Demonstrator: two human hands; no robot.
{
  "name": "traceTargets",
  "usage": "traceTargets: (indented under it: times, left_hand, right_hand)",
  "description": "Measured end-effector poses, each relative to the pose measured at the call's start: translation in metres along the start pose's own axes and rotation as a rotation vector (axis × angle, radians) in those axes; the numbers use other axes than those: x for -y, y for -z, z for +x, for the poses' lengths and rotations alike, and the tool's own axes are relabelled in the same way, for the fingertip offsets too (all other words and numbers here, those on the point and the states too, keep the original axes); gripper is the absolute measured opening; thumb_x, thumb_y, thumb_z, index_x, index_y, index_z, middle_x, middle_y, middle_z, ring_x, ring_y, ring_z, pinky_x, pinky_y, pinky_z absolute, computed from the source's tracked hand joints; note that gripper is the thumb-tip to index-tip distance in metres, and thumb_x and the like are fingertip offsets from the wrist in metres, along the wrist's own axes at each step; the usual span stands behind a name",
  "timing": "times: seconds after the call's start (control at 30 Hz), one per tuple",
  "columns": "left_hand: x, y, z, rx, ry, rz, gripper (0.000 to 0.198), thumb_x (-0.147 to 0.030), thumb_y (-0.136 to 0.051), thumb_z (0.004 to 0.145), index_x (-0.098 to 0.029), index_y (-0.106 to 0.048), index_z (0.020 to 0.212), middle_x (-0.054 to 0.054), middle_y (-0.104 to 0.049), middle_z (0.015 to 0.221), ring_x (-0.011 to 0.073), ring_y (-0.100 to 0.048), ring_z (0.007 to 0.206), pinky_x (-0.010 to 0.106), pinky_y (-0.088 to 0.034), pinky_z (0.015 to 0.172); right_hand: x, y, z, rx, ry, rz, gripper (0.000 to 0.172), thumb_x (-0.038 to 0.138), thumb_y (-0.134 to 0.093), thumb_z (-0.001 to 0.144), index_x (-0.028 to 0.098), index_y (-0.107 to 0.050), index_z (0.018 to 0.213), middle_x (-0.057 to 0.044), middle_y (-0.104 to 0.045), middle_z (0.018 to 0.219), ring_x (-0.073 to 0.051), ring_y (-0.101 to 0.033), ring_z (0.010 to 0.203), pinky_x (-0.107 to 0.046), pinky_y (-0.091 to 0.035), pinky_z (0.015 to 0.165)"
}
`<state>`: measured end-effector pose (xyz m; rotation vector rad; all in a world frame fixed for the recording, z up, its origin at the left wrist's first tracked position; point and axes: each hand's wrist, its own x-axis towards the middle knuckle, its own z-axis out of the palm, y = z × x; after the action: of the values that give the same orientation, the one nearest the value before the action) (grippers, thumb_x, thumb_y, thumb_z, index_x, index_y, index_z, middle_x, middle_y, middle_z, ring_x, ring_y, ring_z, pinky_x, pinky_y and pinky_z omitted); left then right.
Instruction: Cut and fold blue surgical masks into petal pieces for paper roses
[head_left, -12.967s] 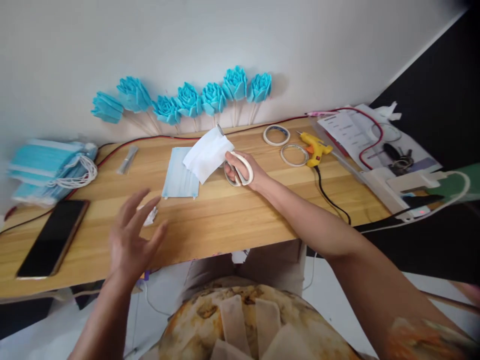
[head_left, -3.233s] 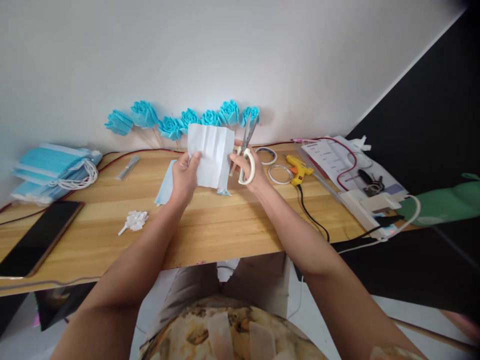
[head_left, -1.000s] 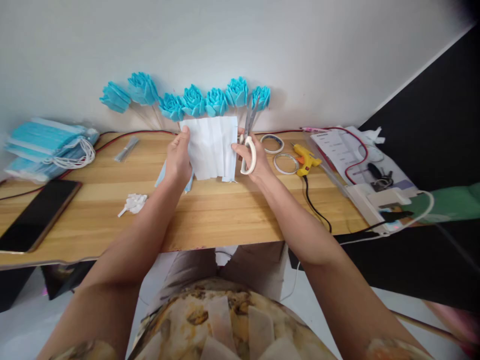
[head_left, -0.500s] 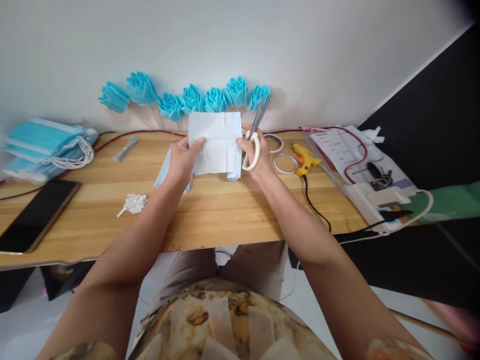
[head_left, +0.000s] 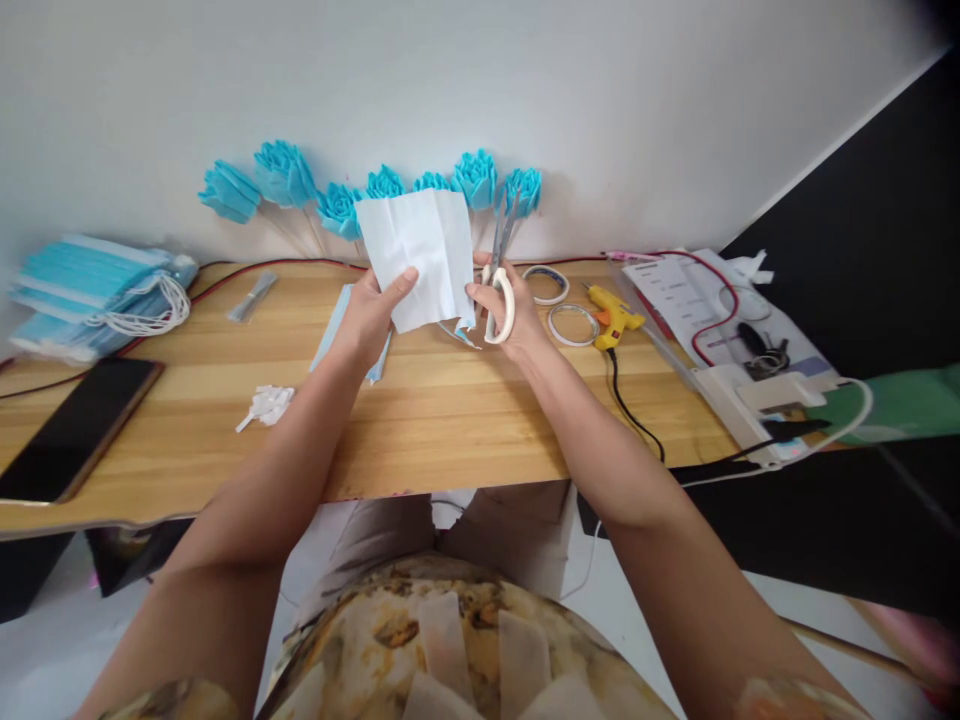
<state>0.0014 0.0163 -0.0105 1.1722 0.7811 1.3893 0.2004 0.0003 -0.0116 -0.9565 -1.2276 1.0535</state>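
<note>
My left hand (head_left: 373, 315) pinches the left edge of a white, creased fabric sheet (head_left: 421, 245), thumb on top. Open-bladed scissors (head_left: 505, 305) with white handles hang on the fingers of my right hand (head_left: 525, 318), blades pointing up toward the wall. The thumb of that hand also touches the sheet's right edge. Below the sheet, by the right fingers, lie small blue and white scraps (head_left: 466, 328). Light blue mask fabric (head_left: 332, 322) rests on the table, partly hidden behind my left hand.
Several blue fabric flowers (head_left: 283, 175) on sticks lean on the wall. At left are packed face masks (head_left: 82, 285), a phone (head_left: 82, 430) and white scraps (head_left: 268, 405). Tape rolls (head_left: 574, 325), a yellow glue gun (head_left: 616, 318) and a power strip (head_left: 731, 410) lie right.
The sheet has tilted and shifted up and left, covering more of the middle flowers. The scissors and my right hand have moved slightly left.
</note>
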Motion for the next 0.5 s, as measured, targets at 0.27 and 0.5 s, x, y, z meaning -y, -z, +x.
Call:
traceTargets:
  times: [0.27, 0.5]
  left_hand:
    - [0.006, 0.017, 0.007, -0.02, -0.034, 0.128, 0.053, -0.038, -0.088, 0.066, -0.015, -0.071, 0.111, 0.011, -0.078, 0.111, 0.0344, -0.072, 0.114, 0.048, -0.057, 0.101]
    - [-0.008, 0.007, 0.003, 0.119, 0.062, -0.092, 0.054, -0.039, -0.095, 0.061, -0.019, -0.072, 0.105, 0.01, -0.08, 0.11, 0.0355, -0.072, 0.116, 0.047, -0.06, 0.098]
  right_hand:
    - [-0.003, 0.004, 0.005, -0.051, 0.06, -0.067, 0.046, 0.036, -0.075, 0.08, 0.025, -0.062, 0.123, 0.001, -0.061, 0.09, -0.013, -0.057, 0.076, -0.029, -0.052, 0.07]
    - [0.002, -0.001, 0.001, -0.009, 0.076, -0.101, 0.047, 0.037, -0.076, 0.077, 0.026, -0.063, 0.121, 0.0, -0.06, 0.091, -0.015, -0.057, 0.079, -0.031, -0.052, 0.072]
